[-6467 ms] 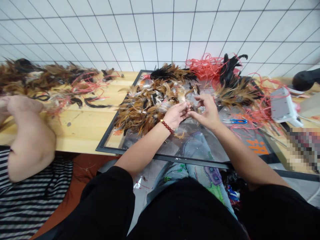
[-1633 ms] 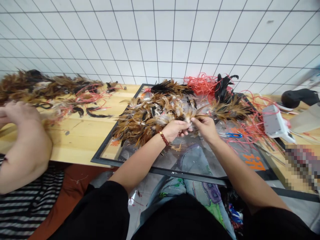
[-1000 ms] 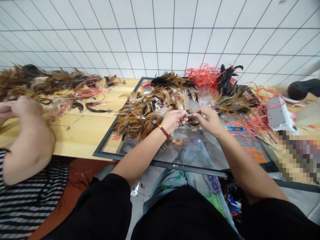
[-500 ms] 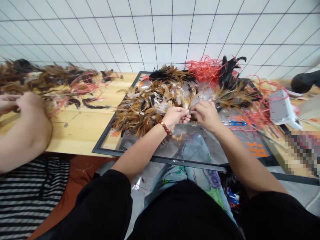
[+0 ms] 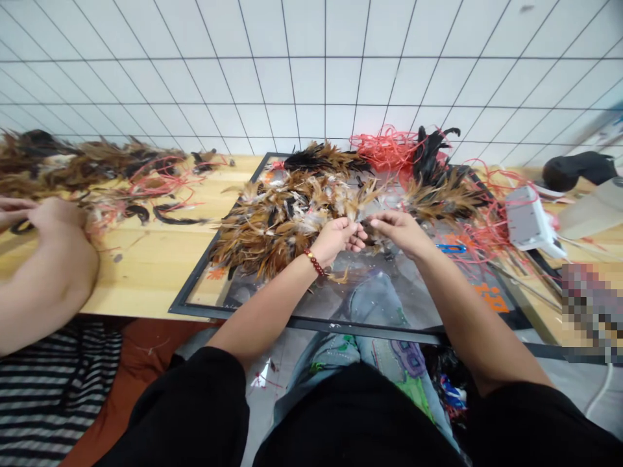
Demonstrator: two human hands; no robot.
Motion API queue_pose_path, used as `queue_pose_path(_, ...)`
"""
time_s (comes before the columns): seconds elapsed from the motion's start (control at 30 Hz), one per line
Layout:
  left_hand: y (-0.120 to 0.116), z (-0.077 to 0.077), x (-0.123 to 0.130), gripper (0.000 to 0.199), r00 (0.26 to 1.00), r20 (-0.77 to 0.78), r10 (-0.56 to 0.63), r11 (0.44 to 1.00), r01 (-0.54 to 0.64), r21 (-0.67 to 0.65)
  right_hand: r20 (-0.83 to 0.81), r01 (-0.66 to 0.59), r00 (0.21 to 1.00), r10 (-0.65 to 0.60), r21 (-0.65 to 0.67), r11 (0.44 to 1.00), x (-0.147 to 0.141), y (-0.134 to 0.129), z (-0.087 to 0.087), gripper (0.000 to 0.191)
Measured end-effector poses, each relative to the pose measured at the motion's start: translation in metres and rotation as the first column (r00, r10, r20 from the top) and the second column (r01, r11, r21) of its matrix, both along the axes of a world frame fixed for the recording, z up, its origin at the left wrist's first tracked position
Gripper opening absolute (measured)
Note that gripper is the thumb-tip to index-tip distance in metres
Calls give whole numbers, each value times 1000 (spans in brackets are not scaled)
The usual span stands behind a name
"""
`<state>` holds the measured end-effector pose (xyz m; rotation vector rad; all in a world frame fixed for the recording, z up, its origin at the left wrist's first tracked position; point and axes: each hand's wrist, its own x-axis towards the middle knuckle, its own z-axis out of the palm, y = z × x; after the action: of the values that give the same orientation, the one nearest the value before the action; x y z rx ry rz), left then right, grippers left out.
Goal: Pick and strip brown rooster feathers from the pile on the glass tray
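A large heap of brown feathers [image 5: 272,227] lies on a black-framed clear panel [image 5: 321,321]. At its right edge my left hand [image 5: 341,237], below a red bead bracelet [image 5: 315,263], is closed in a pinch at the base of a small pale and brown feather bunch [image 5: 357,201]. Close beside it, slightly apart, my right hand [image 5: 396,232] has thumb and forefinger pressed together. Whatever is between those fingertips is too small to make out. Blue thread snips [image 5: 451,248] lie right of my right hand.
Red string [image 5: 389,150] and black feathers [image 5: 431,155] lie at the back. A white box [image 5: 529,217] stands to the right. At the left, a person's arm [image 5: 53,259] rests near more feathers [image 5: 97,162] on the wooden table [image 5: 141,285].
My right hand has drawn a little away from my left hand, and a gap shows between them. The view has tilted up slightly and shifted right.
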<state>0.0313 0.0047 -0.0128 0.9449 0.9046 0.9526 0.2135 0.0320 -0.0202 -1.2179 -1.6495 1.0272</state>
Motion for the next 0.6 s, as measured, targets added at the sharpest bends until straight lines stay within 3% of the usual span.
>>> queue_pose_path(0.1, 0, -4, -2, 16, 985, 8, -175, 984, 175, -21, -204, -238, 959, 198, -200, 950, -7, -8, 2, 43)
queue_pose_path(0.2, 1, -9, -3, 18, 948, 36, -316, 946, 317, -72, -270, -282, 939, 212, -253, 926, -11, -13, 2, 49)
queue_pose_path(0.4, 2, -8, -6, 16, 944, 153, -292, 932, 317, -177, -352, -153, 934, 69, -217, 964, -14, -14, 2, 43)
queue_pose_path(0.5, 1, -6, -6, 15, 950, 140, -279, 927, 305, -219, -363, -178, 928, 79, -246, 953, -18, -16, 2, 44)
queue_pose_path(0.6, 1, -4, -4, 13, 967, 158, -198, 954, 227, -196, -382, -142, 922, 66, -176, 974, -22, -15, 2, 44)
